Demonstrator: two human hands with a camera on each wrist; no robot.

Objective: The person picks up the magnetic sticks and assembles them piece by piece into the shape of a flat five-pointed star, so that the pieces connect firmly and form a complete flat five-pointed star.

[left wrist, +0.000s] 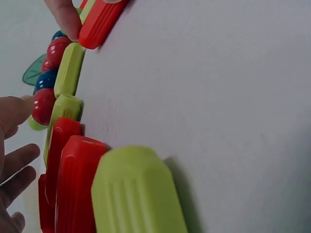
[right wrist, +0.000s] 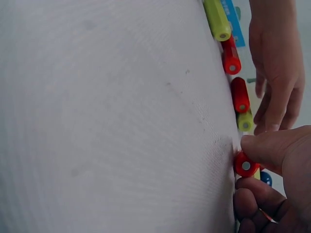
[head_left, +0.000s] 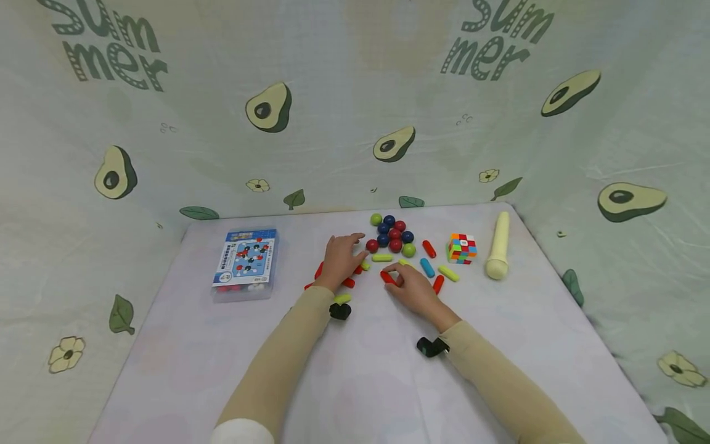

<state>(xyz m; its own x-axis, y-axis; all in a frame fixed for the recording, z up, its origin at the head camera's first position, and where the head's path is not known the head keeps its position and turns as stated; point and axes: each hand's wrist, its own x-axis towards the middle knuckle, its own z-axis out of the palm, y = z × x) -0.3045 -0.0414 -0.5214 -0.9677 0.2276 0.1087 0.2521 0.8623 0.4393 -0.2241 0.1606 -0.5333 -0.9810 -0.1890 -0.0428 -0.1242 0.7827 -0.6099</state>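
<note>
My right hand [head_left: 413, 288] pinches a red magnetic rod [head_left: 389, 278] between thumb and fingers, low over the table. In the right wrist view the round grey end of that red rod [right wrist: 246, 166] shows between the thumb and a finger. My left hand [head_left: 339, 259] holds nothing; its fingers are spread, with the thumb near a red ball [head_left: 372, 245]. Beneath and around the left hand lie several red rods [left wrist: 77, 184] and yellow-green rods [left wrist: 69, 70], partly hidden by the hand in the head view. Behind both hands is a cluster of red, blue and green balls [head_left: 394, 234].
Right of my right hand lie a blue rod [head_left: 427, 267], a yellow-green rod [head_left: 448, 273] and red rods [head_left: 429, 249]. Farther right are a puzzle cube [head_left: 462, 248] and a cream club-shaped object [head_left: 498, 246]. A clear plastic box [head_left: 244, 295] with a printed card is at the left.
</note>
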